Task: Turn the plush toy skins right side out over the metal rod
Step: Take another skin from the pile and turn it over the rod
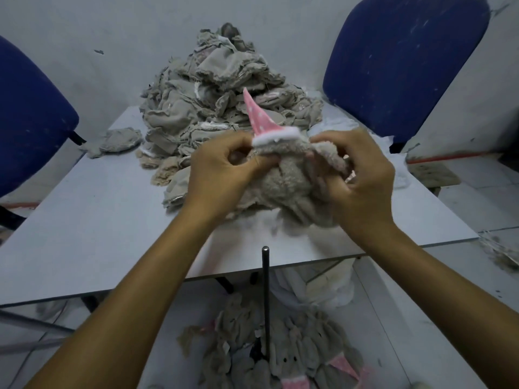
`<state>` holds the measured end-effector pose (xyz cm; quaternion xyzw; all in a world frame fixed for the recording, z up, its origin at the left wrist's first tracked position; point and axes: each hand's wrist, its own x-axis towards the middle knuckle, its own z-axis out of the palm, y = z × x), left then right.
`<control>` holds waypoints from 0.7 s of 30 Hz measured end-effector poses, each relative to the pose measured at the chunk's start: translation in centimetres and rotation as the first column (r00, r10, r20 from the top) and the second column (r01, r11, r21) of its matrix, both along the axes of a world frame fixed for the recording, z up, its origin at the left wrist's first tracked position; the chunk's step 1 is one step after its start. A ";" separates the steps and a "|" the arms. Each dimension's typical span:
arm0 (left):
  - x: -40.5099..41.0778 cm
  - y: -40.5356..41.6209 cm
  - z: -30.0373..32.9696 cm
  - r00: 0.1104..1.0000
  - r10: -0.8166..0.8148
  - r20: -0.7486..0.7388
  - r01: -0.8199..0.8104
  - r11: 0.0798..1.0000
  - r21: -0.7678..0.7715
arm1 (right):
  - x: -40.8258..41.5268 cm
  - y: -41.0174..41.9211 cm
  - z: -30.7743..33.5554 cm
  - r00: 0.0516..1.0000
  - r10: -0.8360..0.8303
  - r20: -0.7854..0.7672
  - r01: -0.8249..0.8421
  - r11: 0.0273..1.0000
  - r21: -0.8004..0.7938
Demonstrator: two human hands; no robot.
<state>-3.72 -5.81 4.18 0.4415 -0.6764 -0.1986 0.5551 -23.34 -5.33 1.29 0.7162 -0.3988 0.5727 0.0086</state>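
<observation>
- Both hands — left hand (222, 167), right hand (362, 178) — have fingers clenched on a fluffy beige plush skin with pink dotted cone hat (283, 178), above the surface's near edge, beyond the upright dark metal rod (265, 290).
- A tall far heap of inside-out grey skins (222, 91) remains — likely most of the work.
- Finished skins (283, 349) lie on the floor.

A pale grey table (92, 220) stands against a scuffed whitish wall (118, 29), with one blue padded chair (398, 60) at its far right corner, another blue chair (28, 119) off its left edge, and pale floor tiles (477, 197) to its right under dim, even light.
</observation>
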 end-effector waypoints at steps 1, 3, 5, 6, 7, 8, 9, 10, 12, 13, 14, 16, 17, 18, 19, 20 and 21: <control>0.3 -0.3 0.0 0.997 -0.062 0.044 0.059 0.995 0.075 | 0.0 0.0 -0.2 0.999 0.015 -0.049 -0.012 0.998 0.062; 0.1 -0.1 -0.4 0.971 -0.133 0.198 0.092 0.975 0.201 | 0.2 0.3 -1.0 0.994 0.053 -0.093 -0.025 0.960 0.279; -0.6 0.1 -0.9 0.957 -0.118 0.265 0.067 0.979 0.194 | 0.3 0.5 -1.3 0.996 0.016 -0.091 0.003 0.978 0.206; -0.6 0.1 -1.0 0.957 -0.084 0.277 0.038 0.985 0.167 | 0.1 0.5 -1.1 0.997 0.013 -0.080 -0.002 0.991 0.134; -0.3 -0.1 -0.8 0.949 -0.072 0.308 0.018 0.984 0.176 | 0.0 0.3 -0.7 0.999 0.017 -0.050 -0.012 0.994 0.106; -0.1 -0.4 -0.4 0.927 -0.097 0.363 0.010 0.973 0.232 | -0.3 0.0 -0.4 1.000 0.022 -0.013 -0.020 0.990 0.139; 0.2 -0.6 -0.3 0.889 -0.160 0.429 0.014 0.946 0.324 | -0.4 0.0 -0.4 0.999 0.035 0.027 -0.040 0.973 0.228; 0.3 -0.5 -0.4 0.838 -0.240 0.491 0.015 0.909 0.418 | -0.4 0.1 -0.8 0.998 0.038 0.044 -0.050 0.945 0.322; 0.3 -0.2 -1.0 0.784 -0.307 0.540 0.017 0.880 0.475 | -0.1 0.5 -1.4 0.999 0.033 0.041 -0.046 0.925 0.376; 0.2 0.1 -0.8 0.806 -0.283 0.520 0.035 0.900 0.435 | 0.0 0.6 -1.2 0.998 0.035 0.051 -0.050 0.940 0.338; 0.2 0.4 -0.3 0.854 -0.230 0.467 0.058 0.934 0.354 | 0.0 0.7 -0.6 0.996 0.040 0.079 -0.060 0.963 0.264; 0.2 0.7 1.2 0.929 -0.090 0.358 0.048 0.991 0.126 | 0.0 0.4 0.5 0.992 0.052 0.113 -0.072 0.981 0.178; 0.2 0.9 1.6 0.937 -0.035 0.349 0.026 0.999 0.029 | 0.1 0.5 0.7 0.994 0.053 0.092 -0.072 0.976 0.207; 0.0 1.2 1.7 0.926 0.007 0.377 0.011 0.999 -0.046 | 0.2 0.6 0.5 0.998 0.046 0.053 -0.058 0.966 0.253; -0.4 1.7 1.5 0.909 0.037 0.415 0.009 0.994 -0.109 | 0.3 0.9 0.1 0.999 0.029 0.026 -0.035 0.962 0.272; -0.8 2.0 1.4 0.904 0.063 0.423 0.013 0.985 -0.175 | 0.4 1.2 0.1 0.999 0.010 0.032 -0.017 0.972 0.236; -1.1 2.2 1.4 0.913 0.097 0.397 -0.004 0.974 -0.228 | 0.4 1.3 0.3 0.999 -0.007 0.040 0.000 0.986 0.164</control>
